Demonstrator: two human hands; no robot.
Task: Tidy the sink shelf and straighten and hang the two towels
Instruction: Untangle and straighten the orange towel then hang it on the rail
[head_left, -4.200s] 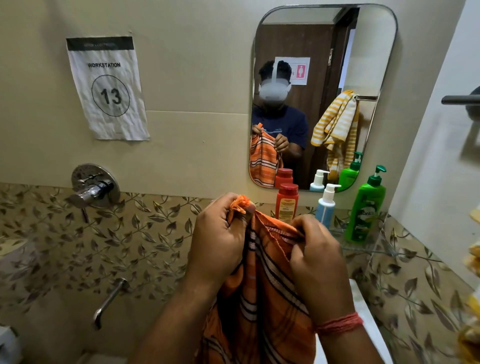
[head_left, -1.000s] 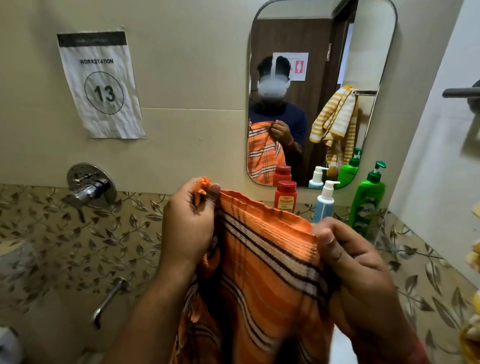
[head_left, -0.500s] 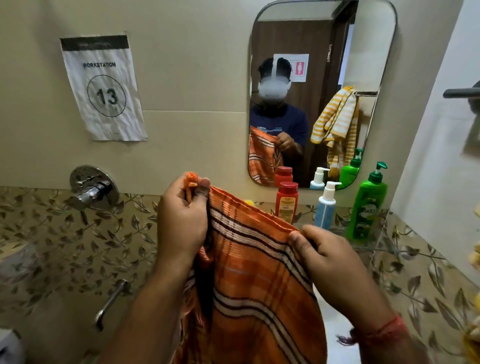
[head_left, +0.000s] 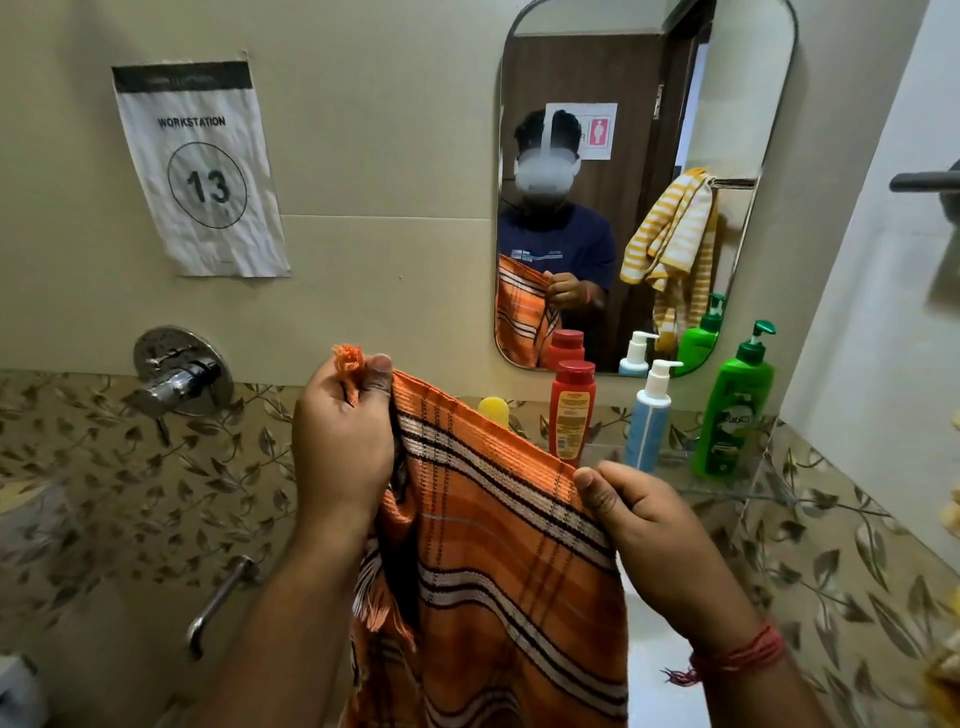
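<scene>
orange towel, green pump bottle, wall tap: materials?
Orange striped towel: woven cotton, seemingly; visible weave, frayed fringe. Green pump bottle: glossy plastic, likely. Round wall tap: chromed metal, mirror shine.

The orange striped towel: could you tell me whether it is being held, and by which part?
Yes: the left hand pinches a top corner of the orange striped towel, the right hand its top edge.
</scene>
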